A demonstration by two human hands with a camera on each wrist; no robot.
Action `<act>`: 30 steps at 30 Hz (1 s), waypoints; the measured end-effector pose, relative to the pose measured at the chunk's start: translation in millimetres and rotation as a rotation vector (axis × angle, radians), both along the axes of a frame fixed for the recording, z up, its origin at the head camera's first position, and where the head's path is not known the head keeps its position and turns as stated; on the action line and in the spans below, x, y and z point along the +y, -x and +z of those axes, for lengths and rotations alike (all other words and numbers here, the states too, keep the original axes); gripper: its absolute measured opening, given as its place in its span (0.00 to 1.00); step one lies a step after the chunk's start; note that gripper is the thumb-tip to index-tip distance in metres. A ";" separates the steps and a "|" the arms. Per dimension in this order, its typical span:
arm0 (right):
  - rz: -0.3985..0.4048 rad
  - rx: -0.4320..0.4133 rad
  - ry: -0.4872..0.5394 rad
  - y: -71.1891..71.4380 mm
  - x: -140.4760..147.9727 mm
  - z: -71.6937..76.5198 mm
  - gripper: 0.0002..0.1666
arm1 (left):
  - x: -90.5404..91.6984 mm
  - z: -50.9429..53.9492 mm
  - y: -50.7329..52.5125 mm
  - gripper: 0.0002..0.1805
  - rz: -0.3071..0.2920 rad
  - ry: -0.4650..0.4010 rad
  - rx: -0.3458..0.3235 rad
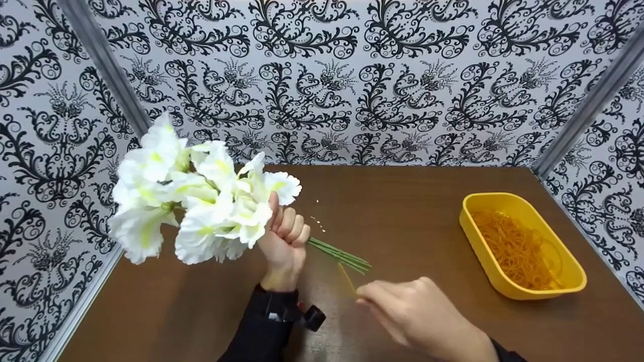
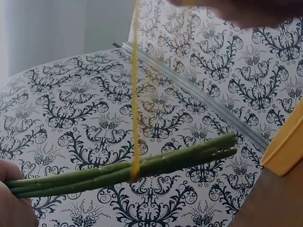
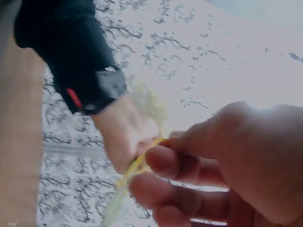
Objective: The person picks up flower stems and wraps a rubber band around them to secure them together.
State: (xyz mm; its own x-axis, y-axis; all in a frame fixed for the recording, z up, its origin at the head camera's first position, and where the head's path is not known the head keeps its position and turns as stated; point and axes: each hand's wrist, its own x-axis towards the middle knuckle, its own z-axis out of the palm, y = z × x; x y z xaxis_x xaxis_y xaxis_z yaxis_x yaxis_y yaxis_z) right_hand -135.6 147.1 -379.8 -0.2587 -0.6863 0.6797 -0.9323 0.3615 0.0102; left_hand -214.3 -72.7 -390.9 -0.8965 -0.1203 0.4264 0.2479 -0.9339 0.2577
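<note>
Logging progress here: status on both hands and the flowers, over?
Left hand grips white flowers by green stems. Right hand pinches yellow rubber band, stretched from stems. Nothing visibly in the way; yellow tub stands clear, right.

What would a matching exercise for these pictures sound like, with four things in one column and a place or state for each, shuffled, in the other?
Things:
1. White flowers
2. Green stems
3. Yellow rubber band
4. Yellow tub

Places and states:
A. Pulled out straight between the stems and the right grip
B. On the brown tabletop, holding a heap of thin loops
C. Ruffled, with yellow-green centres
D. Clasped in the left grip, ends sticking out

Right pairs: 1-C, 2-D, 3-A, 4-B.
</note>
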 end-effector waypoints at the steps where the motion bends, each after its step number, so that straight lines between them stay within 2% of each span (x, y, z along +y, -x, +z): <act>1: 0.011 0.004 0.030 1.3 2.0 3.7 0.10 | 0.3 -0.2 0.0 0.33 0.002 0.017 -0.010; 4: 0.051 -0.012 0.134 7.2 7.7 13.6 0.09 | 1.6 -0.5 -1.1 0.33 -0.005 0.075 -0.031; 7: 0.087 -0.024 0.239 16.1 14.0 19.9 0.09 | 3.7 -0.3 -3.5 0.33 -0.054 0.131 -0.024; 10: 0.106 -0.030 0.329 27.0 21.2 21.6 0.11 | 7.1 -0.1 -6.7 0.33 -0.136 0.184 0.009; 13: 0.083 -0.030 0.389 40.7 29.2 19.6 0.12 | 12.1 0.5 -10.5 0.32 -0.227 0.239 0.053; 16: 0.043 -0.074 0.414 53.6 37.7 14.6 0.13 | 17.3 1.9 -14.9 0.31 -0.325 0.257 0.066; 18: 0.014 -0.131 0.423 60.4 42.1 10.1 0.12 | 19.8 2.6 -17.1 0.31 -0.394 0.236 0.063; 21: -0.007 -0.236 0.429 68.6 44.6 2.6 0.05 | 21.5 3.5 -18.7 0.31 -0.514 0.147 0.060; 24: -0.001 -0.328 0.421 77.0 41.1 -6.6 0.14 | 22.2 3.2 -18.9 0.31 -0.592 0.062 0.071; 26: 0.010 -0.358 0.394 82.0 35.5 -14.2 0.18 | 22.6 3.0 -19.0 0.31 -0.627 0.015 0.079; 30: 0.028 -0.367 0.308 89.1 19.4 -34.7 0.16 | 23.6 2.5 -19.8 0.31 -0.642 -0.046 0.092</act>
State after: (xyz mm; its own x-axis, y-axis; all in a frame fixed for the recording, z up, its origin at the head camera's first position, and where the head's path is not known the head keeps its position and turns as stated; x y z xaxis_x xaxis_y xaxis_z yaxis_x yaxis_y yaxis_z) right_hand -224.7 166.5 -414.5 -0.5038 -0.4776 0.7198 -0.8638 0.2709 -0.4248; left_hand -194.5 -49.1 -388.4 -0.7566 0.4071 0.5117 -0.3440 -0.9133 0.2180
